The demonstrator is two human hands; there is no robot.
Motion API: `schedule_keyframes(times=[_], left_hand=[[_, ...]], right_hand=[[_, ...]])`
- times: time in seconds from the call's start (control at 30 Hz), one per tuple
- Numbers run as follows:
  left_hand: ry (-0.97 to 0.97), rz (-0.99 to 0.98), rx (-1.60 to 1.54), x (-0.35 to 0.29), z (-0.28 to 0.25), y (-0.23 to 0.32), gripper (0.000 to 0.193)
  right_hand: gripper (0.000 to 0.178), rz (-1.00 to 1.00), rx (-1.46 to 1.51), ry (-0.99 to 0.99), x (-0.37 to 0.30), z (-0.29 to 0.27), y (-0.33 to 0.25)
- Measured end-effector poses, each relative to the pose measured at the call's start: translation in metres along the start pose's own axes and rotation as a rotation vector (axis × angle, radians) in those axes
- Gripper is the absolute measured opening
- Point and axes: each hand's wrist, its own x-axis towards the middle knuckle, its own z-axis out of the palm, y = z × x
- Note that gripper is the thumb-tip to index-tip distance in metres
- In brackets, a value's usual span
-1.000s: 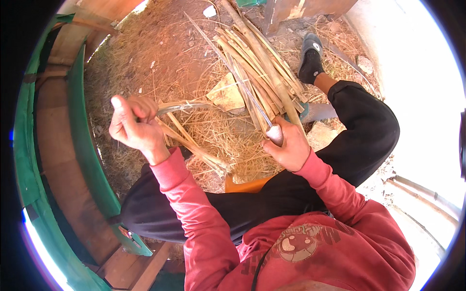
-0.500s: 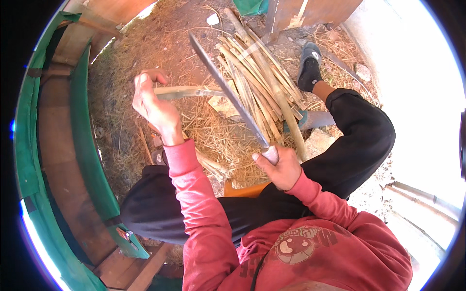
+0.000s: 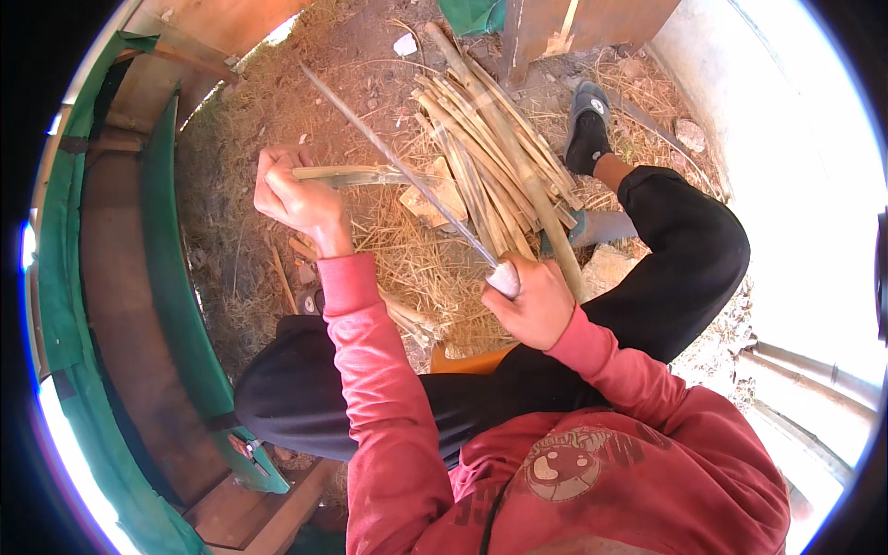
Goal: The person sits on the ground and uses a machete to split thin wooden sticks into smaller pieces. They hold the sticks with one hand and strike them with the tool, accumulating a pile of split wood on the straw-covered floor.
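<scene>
The reddish-brown earth floor (image 3: 361,55), strewn with dry yellow straw (image 3: 453,291), spreads between green-edged wooden panelling (image 3: 116,250) at nine o'clock and a sunlit whitish wall (image 3: 777,157) at three. Toward eleven o'clock lies a pale, narrow, slightly bent wooden strip (image 3: 347,177); the person's left hand (image 3: 301,196), at ten, has its fingers curled around the near end. The right hand (image 3: 536,301), just off centre toward four, grips the pale handle of a long, thin, grey-bladed knife (image 3: 370,135), whose tip points toward eleven. The blade crosses in front of the strip; whether they touch cannot be told. A loose bundle of straw-coloured sticks (image 3: 476,153) lies at one o'clock, beside a flat tan stone (image 3: 449,192) nearer the centre. The likely danger is the blade skidding along the strip into the left fingers, should the narrow wood twist in that one-handed hold or the edge glance off a knot.
</scene>
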Motion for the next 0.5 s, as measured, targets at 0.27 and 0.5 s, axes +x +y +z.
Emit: schedule_keyframes(times=[0.27,0.5], left_hand=[[0.078,0.011,-0.106,-0.007,0.013,-0.007,0.021],[0.031,0.064,0.054,-0.003,0.008,0.000,0.023]], right_hand=[[0.022,0.151,-0.106,-0.050,-0.007,0.033,0.072],[0.024,0.040,0.012,0.014,0.007,0.006,0.004]])
